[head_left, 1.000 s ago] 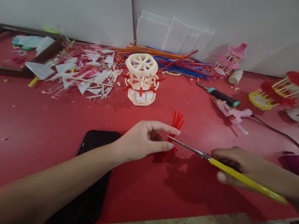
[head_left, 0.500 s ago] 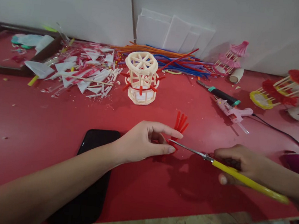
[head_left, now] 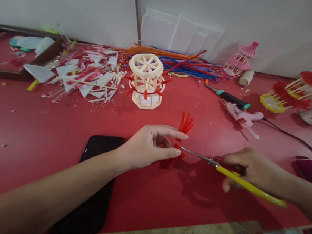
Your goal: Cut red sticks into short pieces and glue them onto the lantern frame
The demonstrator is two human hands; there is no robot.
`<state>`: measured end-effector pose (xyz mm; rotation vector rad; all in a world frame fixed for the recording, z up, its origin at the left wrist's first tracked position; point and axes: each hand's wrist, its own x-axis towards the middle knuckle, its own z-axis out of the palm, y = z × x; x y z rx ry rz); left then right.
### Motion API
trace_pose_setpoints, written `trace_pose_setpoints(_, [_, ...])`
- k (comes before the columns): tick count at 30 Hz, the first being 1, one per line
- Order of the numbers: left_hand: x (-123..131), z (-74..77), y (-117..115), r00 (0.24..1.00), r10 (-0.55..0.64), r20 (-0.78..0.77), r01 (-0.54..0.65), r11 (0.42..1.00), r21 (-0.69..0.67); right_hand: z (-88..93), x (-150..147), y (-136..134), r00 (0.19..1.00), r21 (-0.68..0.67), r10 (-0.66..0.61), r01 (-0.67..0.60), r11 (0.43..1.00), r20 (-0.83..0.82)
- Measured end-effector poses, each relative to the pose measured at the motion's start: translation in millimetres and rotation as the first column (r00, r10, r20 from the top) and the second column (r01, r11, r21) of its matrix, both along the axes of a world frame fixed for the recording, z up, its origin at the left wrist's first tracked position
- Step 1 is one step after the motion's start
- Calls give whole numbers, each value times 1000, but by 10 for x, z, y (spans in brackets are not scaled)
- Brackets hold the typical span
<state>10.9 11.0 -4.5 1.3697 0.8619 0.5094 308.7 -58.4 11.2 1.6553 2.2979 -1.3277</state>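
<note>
My left hand (head_left: 152, 145) pinches a small bundle of red pipe cleaner pieces (head_left: 186, 124) between thumb and fingers. The upper ends fan out above my fingertips, and the lower ends show below my thumb. From the right, my right hand (head_left: 244, 170) grips yellow-handled scissors (head_left: 249, 187). Their narrow blades reach the middle of the bundle, between my left thumb and forefinger; the blade tips are partly hidden there. Beyond my hands stands a cream openwork lantern-like model (head_left: 145, 82) with short red pieces sticking out around it.
A black phone (head_left: 91, 192) lies under my left forearm. A pink glue gun (head_left: 243, 117) and a dark pen-like tool (head_left: 234, 99) lie right. Paper and stick scraps (head_left: 90, 75) are heaped left, with coloured pipe cleaners (head_left: 190, 66) behind. Pink (head_left: 241, 61) and red models (head_left: 300, 90) stand back right.
The scissors and my right hand have moved slightly left, bringing the blades further onto the red bundle. The handle has swung up a little. My left hand keeps its pinch.
</note>
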Motion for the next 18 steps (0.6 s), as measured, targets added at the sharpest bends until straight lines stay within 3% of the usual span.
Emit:
trace_pose_setpoints(2, [6, 8, 5, 998, 63, 5, -63, 998, -30, 2, 18, 23, 999, 16, -36, 35, 999, 38])
trace_pose_setpoints(5, [5, 3, 20, 986, 164, 10, -162, 982, -98, -43, 75, 65, 963, 225, -157, 107, 968, 220])
trace_pose_setpoints(8, [-3, -9, 31, 981, 195, 20, -190, 971, -143, -122, 140, 103, 834, 474, -363, 141, 869, 415])
trace_pose_setpoints(10, [-6, -12, 31, 981, 193, 17, -188, 971, -149, -142, 189, 135, 760, 525, -444, 160, 836, 475])
trace_pose_setpoints(12, [-7, -10, 29, 981, 193, 8, -190, 970, -150, -102, 235, 181, 770, 470, -405, 156, 869, 493])
trace_pose_setpoints(15, [-6, -1, 27, 980, 197, -8, -196, 969, -149, 62, 226, 270, 833, 375, -241, 43, 926, 498])
trace_pose_setpoints(18, [-7, 12, 27, 978, 210, -15, -209, 966, -154, 221, 3, 336, 849, 515, -235, -50, 856, 474])
